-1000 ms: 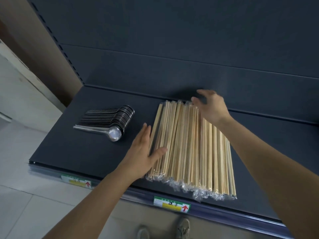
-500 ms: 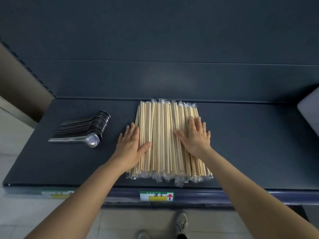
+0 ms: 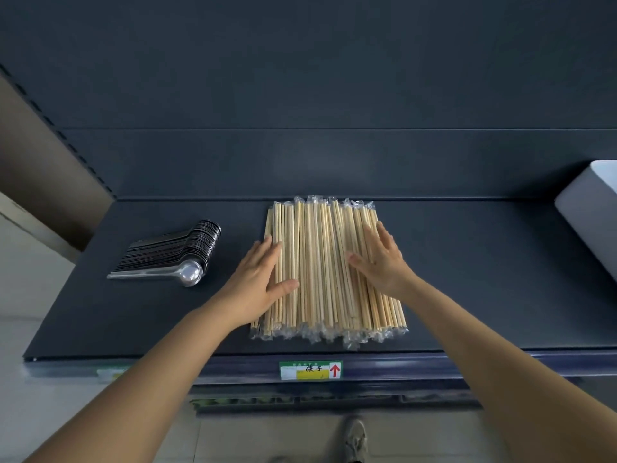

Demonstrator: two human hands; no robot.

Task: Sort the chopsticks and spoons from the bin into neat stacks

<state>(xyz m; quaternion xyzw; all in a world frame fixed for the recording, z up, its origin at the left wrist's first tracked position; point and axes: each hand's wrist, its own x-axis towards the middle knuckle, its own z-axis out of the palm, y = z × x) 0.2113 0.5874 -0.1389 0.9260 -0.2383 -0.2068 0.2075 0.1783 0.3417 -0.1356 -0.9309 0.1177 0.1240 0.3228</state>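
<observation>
The wrapped chopsticks (image 3: 329,272) are pressed flat mid-shelf (image 3: 484,279) by the left hand (image 3: 257,279) and right hand (image 3: 384,262), fingers straight, nothing gripped. The spoons (image 3: 173,252) are stacked leftward. Uneven sideways pressure could skew the slippery sleeves.

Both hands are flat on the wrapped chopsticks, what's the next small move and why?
Probably squeeze both hands inward to square the pile: the left hand rests at the left edge of the chopsticks, the right hand lies flat on their right half, and the near ends look splayed.

the shelf-edge label (image 3: 310,370) reads "筷子" beside a red up arrow.
</observation>
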